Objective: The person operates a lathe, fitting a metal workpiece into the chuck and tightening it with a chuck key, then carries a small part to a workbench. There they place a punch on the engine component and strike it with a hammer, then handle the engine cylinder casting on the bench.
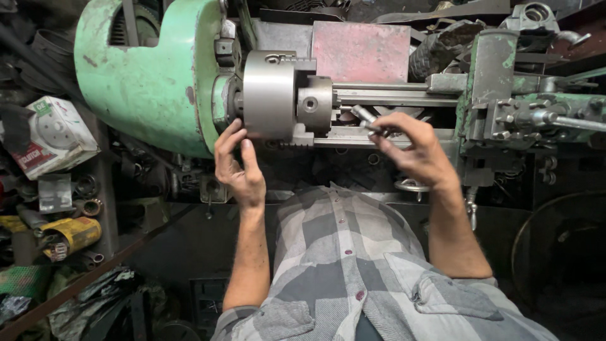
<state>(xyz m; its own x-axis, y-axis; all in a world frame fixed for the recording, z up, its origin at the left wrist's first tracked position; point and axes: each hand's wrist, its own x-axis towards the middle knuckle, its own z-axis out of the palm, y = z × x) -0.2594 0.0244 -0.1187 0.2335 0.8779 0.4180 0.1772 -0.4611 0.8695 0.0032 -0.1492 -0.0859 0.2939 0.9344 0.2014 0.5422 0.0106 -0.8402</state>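
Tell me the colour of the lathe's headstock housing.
The headstock housing is pale green with worn, chipped patches, seen best in the head view.

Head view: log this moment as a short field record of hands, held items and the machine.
Setting: cluttered workshop, green lathe
Left hand: open, fingertips against the steel chuck
Right hand: gripping a small metal tool, probably a chuck key
Workpiece: cylindrical part seated in the chuck
Right of hands: tool post and carriage
Left shelf: boxes and tins
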